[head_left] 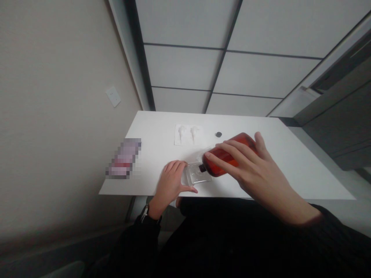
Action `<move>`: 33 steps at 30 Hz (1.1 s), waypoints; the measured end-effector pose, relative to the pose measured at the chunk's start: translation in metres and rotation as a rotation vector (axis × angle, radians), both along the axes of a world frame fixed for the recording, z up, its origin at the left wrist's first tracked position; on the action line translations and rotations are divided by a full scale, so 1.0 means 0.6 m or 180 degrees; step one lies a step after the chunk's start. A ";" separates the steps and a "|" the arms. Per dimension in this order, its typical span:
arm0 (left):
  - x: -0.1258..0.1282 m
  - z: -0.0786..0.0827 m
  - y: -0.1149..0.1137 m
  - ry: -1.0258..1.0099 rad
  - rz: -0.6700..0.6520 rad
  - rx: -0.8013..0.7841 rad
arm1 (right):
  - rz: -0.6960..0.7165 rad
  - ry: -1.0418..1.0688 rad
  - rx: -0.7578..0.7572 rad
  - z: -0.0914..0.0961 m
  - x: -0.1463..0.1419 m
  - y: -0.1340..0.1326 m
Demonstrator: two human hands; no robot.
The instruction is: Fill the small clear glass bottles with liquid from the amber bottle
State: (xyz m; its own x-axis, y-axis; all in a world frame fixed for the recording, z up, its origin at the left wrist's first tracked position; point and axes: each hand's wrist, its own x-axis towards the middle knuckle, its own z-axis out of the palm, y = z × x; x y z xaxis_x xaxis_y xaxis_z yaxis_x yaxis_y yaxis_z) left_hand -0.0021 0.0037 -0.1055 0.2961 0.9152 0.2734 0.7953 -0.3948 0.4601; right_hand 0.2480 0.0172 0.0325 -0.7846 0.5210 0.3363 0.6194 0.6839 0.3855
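Note:
My right hand (246,166) is wrapped round an amber bottle (222,160), holding it tilted with its dark neck low and pointing left. The bottle's mouth is over a clear plastic container (199,177) on the table. Whether liquid flows from it I cannot tell. Around the container's left end, my left hand (172,179) grips with fingers on the far side and thumb on the near side. Behind the bottle lies a small round black cap (218,134). Some crumpled clear plastic (201,154) shows partly behind the container.
Two white nozzle-shaped pieces (188,134) lie on a white sheet towards the back of the white table (156,123). A pixelated pinkish item (124,158) is at the table's left edge. A wall with a socket (113,96) stands on the left, white panels (185,65) behind.

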 end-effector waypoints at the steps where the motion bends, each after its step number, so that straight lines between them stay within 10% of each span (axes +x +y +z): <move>1: 0.000 0.001 0.000 0.0003 0.0004 0.0001 | 0.0016 -0.0014 0.0009 0.001 -0.001 0.000; 33: -0.001 -0.001 0.000 -0.0093 0.0009 0.0078 | 0.0574 -0.0524 0.0212 0.053 -0.053 0.000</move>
